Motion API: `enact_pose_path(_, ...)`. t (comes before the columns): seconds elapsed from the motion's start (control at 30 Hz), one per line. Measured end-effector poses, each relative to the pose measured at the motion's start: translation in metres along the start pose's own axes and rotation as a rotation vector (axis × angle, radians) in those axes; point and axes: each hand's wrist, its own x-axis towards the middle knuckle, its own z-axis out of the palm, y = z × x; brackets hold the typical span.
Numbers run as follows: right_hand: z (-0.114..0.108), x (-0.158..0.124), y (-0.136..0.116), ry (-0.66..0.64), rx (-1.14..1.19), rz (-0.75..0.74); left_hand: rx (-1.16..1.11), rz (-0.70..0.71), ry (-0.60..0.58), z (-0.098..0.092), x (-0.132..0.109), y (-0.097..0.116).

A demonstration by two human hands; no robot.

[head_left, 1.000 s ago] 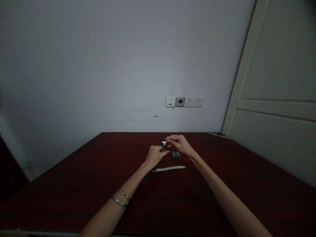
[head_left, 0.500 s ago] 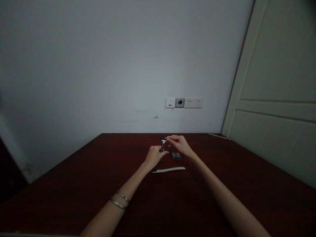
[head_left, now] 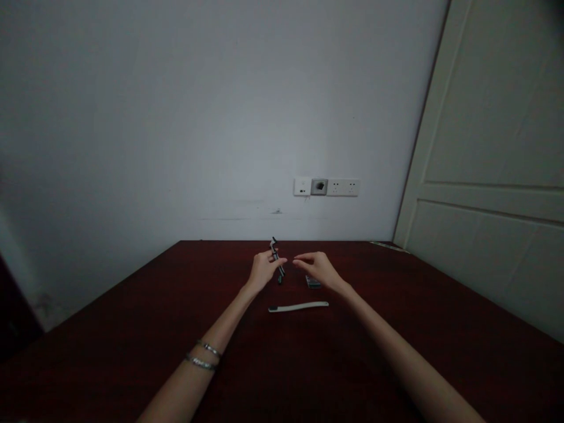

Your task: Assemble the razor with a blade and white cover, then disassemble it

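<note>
My left hand is closed round the handle of a razor, which leans with its dark head up and to the left. To the right of it, my right hand has thumb and fingertips drawn together in a pinch. Its fingertips are apart from the razor, and whether something tiny is between them cannot be made out. A small clear and dark case lies beneath the right hand, partly covered by it. Closer to me lies a slim, slightly curved white strip with a dark left end.
The dark red table reaches back to a pale wall. A row of sockets is set in the wall behind the hands. A light panelled door stands at the right. A small dark item shows below the razor.
My right fingers have come away from the razor's head. The left hand has moved left with the razor, which has turned from upright to leaning left.
</note>
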Motion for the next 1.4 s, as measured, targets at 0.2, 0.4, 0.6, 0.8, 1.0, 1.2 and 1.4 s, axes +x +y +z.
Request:
enact_pose_path(0.2, 0.020, -0.002, -0.014, -0.193, -0.365, -0.024, -0.178, -0.095, -0.122, -0.003, 0.003, -0.007)
enact_pose_path(0.4, 0.030, 0.002, -0.016, -0.216, -0.418, -0.090, -0.233, -0.163, -0.187, -0.002, 0.005, -0.013)
enact_pose_path(0.6, 0.035, 0.002, 0.007, -0.230, -0.366, 0.081, 0.108, -0.141, -0.115, -0.029, 0.018, -0.030)
enact_pose_path(0.8, 0.048, -0.004, 0.027, -0.238, -0.461, 0.310, 0.314, -0.087, -0.374, -0.049, 0.018, -0.072)
enact_pose_path(1.0, 0.056, -0.010, 0.024, -0.241, -0.596, 0.344, 0.459, 0.058, -0.455, -0.032, 0.015, -0.078)
enact_pose_path(1.2, 0.059, -0.017, 0.022, -0.262, -0.622, 0.351, 0.496, 0.084, -0.584, -0.017, 0.014, -0.066)
enact_pose_path(1.4, 0.059, -0.020, 0.021, -0.254, -0.613, 0.313, 0.484, 0.098, -0.549, -0.012, 0.011, -0.070)
